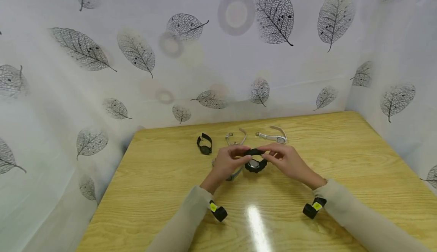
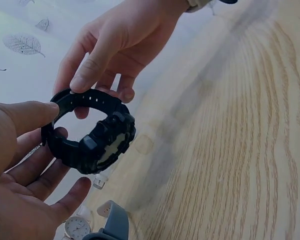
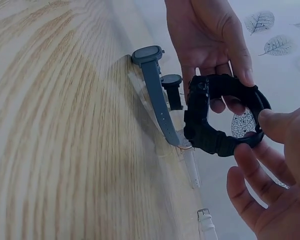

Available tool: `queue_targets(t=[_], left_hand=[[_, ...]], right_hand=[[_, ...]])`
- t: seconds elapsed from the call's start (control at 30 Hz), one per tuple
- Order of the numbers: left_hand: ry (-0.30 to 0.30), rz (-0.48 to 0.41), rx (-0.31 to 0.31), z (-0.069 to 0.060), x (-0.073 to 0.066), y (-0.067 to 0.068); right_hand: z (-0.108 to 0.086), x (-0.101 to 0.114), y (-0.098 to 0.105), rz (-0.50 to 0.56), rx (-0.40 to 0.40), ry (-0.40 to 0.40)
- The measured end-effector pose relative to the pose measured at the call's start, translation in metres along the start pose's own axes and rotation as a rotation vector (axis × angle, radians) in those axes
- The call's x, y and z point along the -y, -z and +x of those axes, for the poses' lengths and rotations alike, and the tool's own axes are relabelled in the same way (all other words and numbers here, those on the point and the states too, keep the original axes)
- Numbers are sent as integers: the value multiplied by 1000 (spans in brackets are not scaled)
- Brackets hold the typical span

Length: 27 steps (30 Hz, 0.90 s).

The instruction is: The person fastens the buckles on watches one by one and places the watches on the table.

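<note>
Between both hands is a chunky black wristwatch (image 1: 256, 166), its strap formed into a loop. The left hand (image 1: 226, 164) pinches one side of the strap between thumb and fingers. From the other side, the right hand (image 1: 288, 163) pinches the same strap. In the left wrist view the watch (image 2: 107, 150) is raised off the table, with its case turned toward the wood. The right wrist view shows the strap ends meeting near the right thumb; whether they are buckled I cannot tell. Just beside the left hand lies a grey-strapped watch (image 3: 155, 90), partly hidden in the head view.
A black watch (image 1: 205, 149) lies at the back left of the wooden table (image 1: 153, 191). Behind the hands are a white-strapped watch (image 1: 243, 132) and a white digital watch (image 1: 280, 140). A leaf-patterned curtain (image 1: 218, 55) borders the table's back and sides.
</note>
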<state>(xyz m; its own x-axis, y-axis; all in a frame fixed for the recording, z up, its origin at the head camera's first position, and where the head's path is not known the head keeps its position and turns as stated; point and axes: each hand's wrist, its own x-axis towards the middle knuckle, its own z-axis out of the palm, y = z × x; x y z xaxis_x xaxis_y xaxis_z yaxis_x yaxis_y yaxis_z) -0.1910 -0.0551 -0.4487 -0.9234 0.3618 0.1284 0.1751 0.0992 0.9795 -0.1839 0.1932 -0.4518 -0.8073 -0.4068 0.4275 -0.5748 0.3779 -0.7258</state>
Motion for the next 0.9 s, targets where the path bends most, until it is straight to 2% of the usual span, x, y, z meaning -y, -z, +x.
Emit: queue_targets(t=[0.23, 0.6, 0.9], left_hand=[[-1, 52, 8, 2, -3, -5], [31, -14, 17, 5, 2, -13], [46, -33, 21, 5, 2, -14]], right_hand=[[0, 1, -4, -10, -43, 2], [-3, 3, -6, 3, -92, -50], [-4, 1, -5, -6, -100, -47]])
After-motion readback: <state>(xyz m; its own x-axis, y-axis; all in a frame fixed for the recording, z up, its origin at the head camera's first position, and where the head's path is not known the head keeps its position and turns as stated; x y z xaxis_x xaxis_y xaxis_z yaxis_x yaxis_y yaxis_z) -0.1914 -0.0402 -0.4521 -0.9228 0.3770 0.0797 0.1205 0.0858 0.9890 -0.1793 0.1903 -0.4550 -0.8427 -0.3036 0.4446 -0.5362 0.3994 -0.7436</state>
